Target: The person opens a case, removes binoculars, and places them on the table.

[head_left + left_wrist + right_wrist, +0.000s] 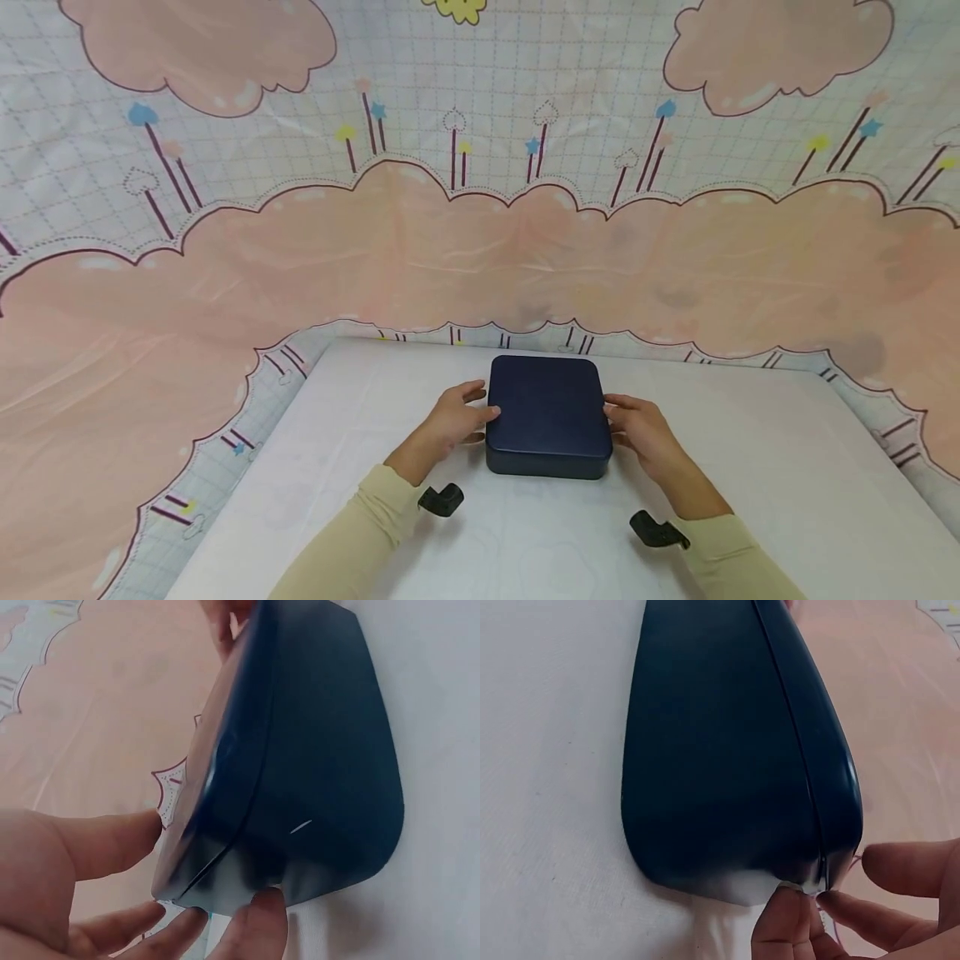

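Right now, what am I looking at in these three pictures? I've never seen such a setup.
There is no robot here, just a person's two bare hands. The wide picture comes from a camera worn on the head, looking forward and down; the others come from a camera on each wrist. The black gadget at each wrist is probably that camera. On the white table sits a dark blue box, with a seam along its sides near the top. The left hand and right hand touch opposite sides of it; how firmly, I cannot tell. Behind is a printed backdrop.
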A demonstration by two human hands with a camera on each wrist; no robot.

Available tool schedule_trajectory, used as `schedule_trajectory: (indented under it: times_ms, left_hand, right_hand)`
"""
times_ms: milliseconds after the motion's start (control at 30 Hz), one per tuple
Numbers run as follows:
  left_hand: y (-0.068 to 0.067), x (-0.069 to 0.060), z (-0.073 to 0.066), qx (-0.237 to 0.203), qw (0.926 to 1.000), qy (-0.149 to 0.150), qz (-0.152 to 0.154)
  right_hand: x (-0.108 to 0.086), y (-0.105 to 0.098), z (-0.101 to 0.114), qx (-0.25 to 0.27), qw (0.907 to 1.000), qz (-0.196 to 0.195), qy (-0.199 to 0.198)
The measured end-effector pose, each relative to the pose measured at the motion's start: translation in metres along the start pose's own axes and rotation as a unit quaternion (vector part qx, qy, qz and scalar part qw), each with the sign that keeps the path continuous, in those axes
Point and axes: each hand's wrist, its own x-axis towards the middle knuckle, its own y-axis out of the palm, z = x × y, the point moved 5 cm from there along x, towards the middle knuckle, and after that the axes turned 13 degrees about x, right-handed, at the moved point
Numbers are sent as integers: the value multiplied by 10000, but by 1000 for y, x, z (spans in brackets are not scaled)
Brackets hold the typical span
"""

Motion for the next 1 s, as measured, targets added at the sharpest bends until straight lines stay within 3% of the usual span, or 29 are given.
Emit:
schedule_trajectory:
  times_ms: [267,1000]
  left_hand:
    - [-6,7,7,-565,9976,-399,-63]
    - [-5,12,10,-602,9949,-716,-377]
  right_hand:
    - [4,1,0,-329,9993,-166,-69]
    - [5,-1,2,-461,9983,-369,-29]
